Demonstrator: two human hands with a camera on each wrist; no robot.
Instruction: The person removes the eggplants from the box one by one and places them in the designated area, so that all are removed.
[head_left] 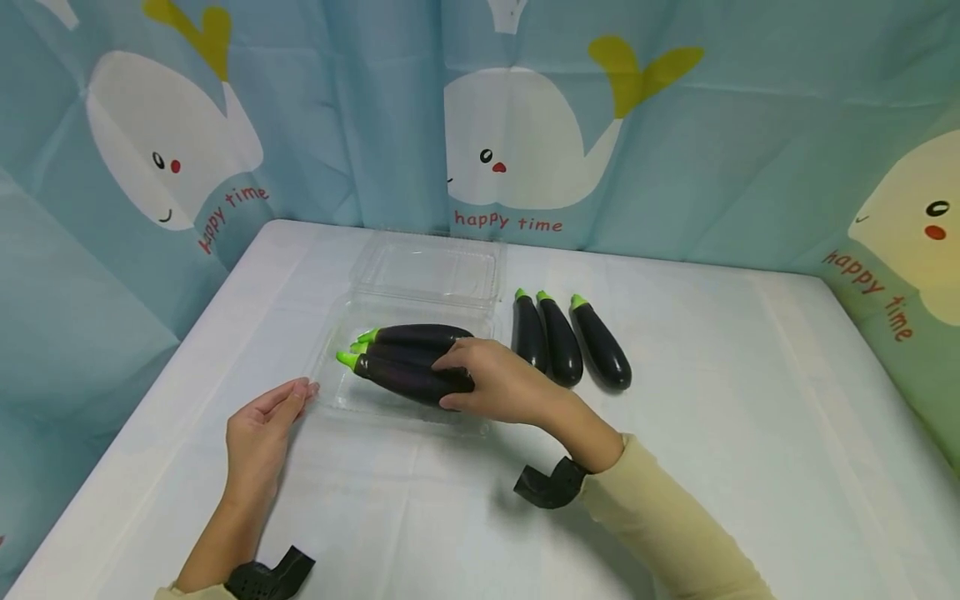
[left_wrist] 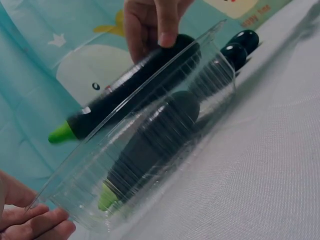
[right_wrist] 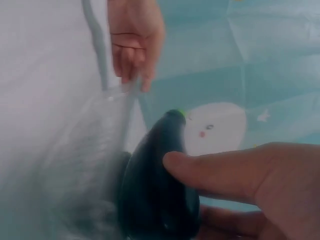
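Note:
My right hand (head_left: 502, 383) grips a dark purple eggplant (head_left: 401, 381) by its thick end, thumb on one side. In the left wrist view this eggplant (left_wrist: 120, 97) is raised at the rim, its green stem pointing left. Two more eggplants (head_left: 412, 333) lie behind it in the clear plastic clamshell box (head_left: 352, 393), partly hidden by it and by my fingers. My left hand (head_left: 258, 433) pinches the left front corner of the box between thumb and fingers. In the right wrist view the held eggplant (right_wrist: 155, 185) hides most of what lies beyond.
The box's clear lid (head_left: 431, 267) lies folded open at the back. Three eggplants (head_left: 558, 342) rest on the white table (head_left: 712, 400) right of the box, stems pointing away. A blue curtain (head_left: 375, 108) with whale prints hangs behind and beside the table.

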